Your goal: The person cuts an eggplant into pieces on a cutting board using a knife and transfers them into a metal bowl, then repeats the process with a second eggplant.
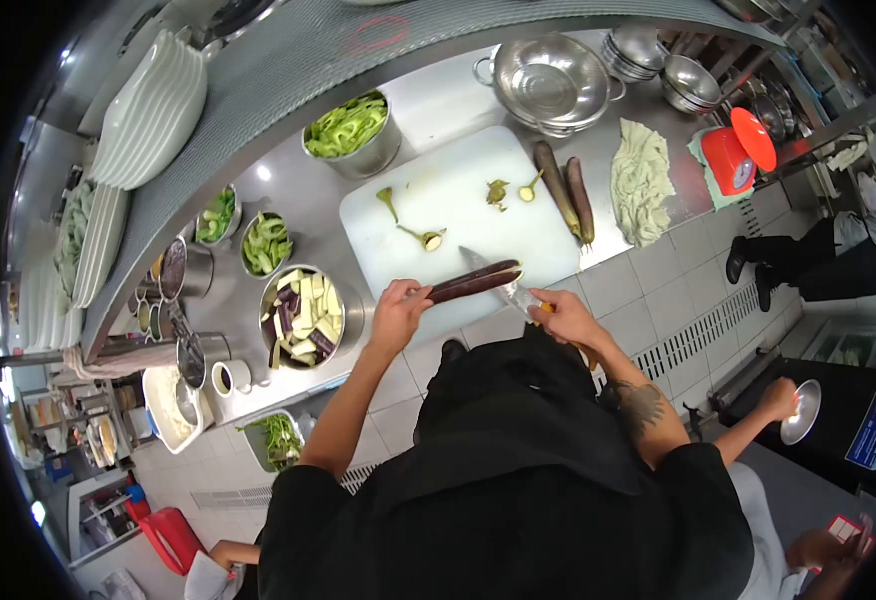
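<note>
My left hand (398, 314) grips one end of a long dark purple eggplant (468, 283), held level over the near edge of the white cutting board (378, 215). In my right hand (565, 318) is a knife (518, 296) with some yellow on its handle. Its blade crosses under the eggplant's right end, the tip pointing to the far left. On the board lie cut eggplant stems (425, 238) and small green scraps (497, 193). Two whole eggplants (566, 192) rest along the board's right side.
Left of the board stands a steel pot of cut eggplant pieces (304, 316). Green vegetables fill a larger pot (346, 128) and smaller bowls. A cloth (642, 182), red scale (729, 162) and colander (551, 82) sit to the right and back. Other people stand nearby, one hand (780, 399) holding a metal bowl.
</note>
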Available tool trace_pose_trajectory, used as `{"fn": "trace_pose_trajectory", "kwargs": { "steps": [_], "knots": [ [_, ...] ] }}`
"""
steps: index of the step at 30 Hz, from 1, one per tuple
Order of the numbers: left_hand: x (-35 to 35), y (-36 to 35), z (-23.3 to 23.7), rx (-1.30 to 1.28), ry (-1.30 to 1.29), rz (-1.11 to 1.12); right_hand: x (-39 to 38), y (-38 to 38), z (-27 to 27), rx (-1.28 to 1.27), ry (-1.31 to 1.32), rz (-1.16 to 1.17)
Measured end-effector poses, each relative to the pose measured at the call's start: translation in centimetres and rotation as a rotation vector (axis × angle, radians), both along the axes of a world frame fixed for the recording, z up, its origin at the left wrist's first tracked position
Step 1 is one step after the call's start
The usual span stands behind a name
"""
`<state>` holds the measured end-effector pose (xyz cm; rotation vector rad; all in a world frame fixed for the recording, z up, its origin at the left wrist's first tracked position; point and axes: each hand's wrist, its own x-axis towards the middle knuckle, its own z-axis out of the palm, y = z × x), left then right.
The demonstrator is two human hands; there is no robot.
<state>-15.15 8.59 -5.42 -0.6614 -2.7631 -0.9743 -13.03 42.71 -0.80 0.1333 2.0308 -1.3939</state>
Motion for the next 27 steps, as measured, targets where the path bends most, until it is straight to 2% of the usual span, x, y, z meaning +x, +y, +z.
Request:
{"fn": "trace_pose_trajectory", "kwargs": {
  "steps": [2, 5, 10, 14, 19, 21, 25, 27],
  "knots": [
    [1.3, -1.1, -0.7, 0.03, -0.076, 0.046, -0.3, -0.1, 0.2, 0.022, -0.03, -0.012],
    [1.7, -0.7, -1.5, 0.102, -0.016, 0.064, -0.7, -0.9, -0.2, 0.026, -0.009, 0.026],
    [2.0, -0.5, -1.4, 0.063, 0.043, 0.082, -1.0, -3.2, -1.9, 0.021, -0.021, 0.076],
    [2.0, -0.7, -2.1, 0.168, 0.071, 0.072, -0.8, -5.8, -3.0, -0.06, -0.064, 0.05],
    [2.4, -1.0, -2.2, 0.108, 0.058, 0.067, -0.3, -10.0, -3.5, -0.039, 0.014, 0.099],
    [2.9, -1.3, -3.2, 0.35, 0.03, 0.126, -0.4, -10.0, -3.2, -0.03, 0.038, 0.106],
    [4.4, -2.7, -3.8, 0.314, -0.016, 0.147, 0.0, -10.2, -3.1, -0.012, 0.079, 0.105],
    [4.5, -2.8, -3.7, 0.247, 0.082, 0.124, 0.0, -10.4, -3.2, 0.021, 0.122, 0.138]
  ]
}}
